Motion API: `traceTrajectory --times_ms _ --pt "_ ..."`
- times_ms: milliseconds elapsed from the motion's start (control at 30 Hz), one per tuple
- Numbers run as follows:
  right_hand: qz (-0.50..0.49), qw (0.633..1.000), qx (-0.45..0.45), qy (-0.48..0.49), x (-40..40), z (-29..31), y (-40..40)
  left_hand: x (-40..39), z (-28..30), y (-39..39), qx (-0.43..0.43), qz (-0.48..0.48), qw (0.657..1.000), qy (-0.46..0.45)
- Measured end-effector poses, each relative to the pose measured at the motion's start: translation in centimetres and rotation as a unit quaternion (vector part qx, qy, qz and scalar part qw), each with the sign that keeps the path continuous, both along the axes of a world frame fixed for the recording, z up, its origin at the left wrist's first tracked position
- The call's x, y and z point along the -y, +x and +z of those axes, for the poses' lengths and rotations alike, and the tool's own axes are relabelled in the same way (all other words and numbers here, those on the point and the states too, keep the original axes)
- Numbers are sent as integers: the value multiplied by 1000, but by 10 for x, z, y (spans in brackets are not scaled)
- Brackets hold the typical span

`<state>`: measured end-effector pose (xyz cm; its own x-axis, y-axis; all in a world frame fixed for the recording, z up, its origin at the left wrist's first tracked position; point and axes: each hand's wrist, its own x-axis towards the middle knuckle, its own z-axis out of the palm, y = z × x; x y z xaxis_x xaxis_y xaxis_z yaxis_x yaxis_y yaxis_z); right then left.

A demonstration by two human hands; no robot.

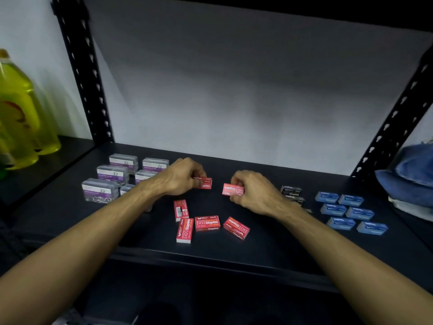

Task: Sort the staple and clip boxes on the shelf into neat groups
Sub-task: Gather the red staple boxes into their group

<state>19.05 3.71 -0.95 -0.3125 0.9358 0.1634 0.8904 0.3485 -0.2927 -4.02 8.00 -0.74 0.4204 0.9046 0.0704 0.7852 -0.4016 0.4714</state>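
Note:
On the dark shelf [269, 249] my left hand [185, 177] grips a red staple box [206, 183] at mid-depth. Just to its right, my right hand [253, 192] holds another red staple box [232, 189]. Several more red staple boxes [207, 222] lie loose and askew nearer the front edge. Clear paper clip boxes with purple labels [112, 173] stand in rows at the left, partly hidden by my left forearm. Black staple boxes [291, 191] sit behind my right wrist, partly covered. Blue staple boxes [350, 213] lie in two neat columns at the right.
Yellow liquid bottles [18, 118] stand on the neighbouring shelf to the left. Folded blue cloth [410, 177] is piled at the far right. Black perforated uprights [82, 71] frame both sides, and a grey back wall closes the shelf.

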Motion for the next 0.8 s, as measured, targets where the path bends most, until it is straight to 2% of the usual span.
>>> traceTrajectory --times_ms 400,800 --pt "12 997 15 -76 -28 -7 -11 -19 -11 -2 -65 0 998 -10" --pt "12 993 -46 -111 -34 1 -7 -25 -14 6 -76 2 997 -4"
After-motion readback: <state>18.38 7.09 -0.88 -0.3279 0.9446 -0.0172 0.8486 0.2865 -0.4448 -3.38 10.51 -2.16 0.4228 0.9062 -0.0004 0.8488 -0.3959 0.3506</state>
